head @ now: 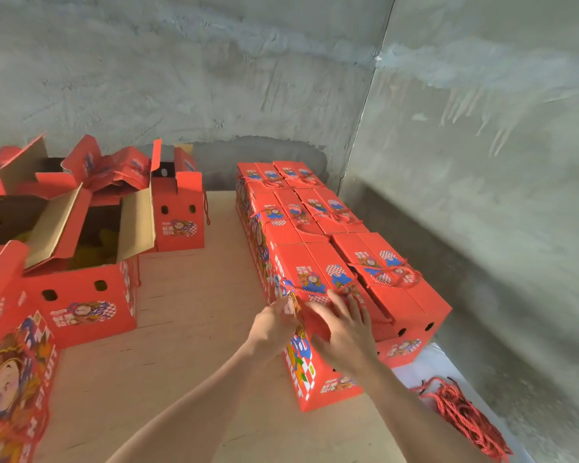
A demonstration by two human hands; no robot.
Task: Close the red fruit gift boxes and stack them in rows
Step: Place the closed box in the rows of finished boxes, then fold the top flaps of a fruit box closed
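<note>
With the box (pixel 315 259) at the near end of the stack (pixel 301 208), the right hand (pixel 345 332) lay spread on its lid, the left hand (pixel 273 325) curled at its edge, grip too blurred to tell: probably seating it, squaring next.

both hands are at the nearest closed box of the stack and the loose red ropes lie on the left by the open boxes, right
Not quite. The head view shows the loose red ropes lying on the right, beside the wall, away from the open boxes. The left hand and right hand are at the nearest closed box of the stack.
</note>
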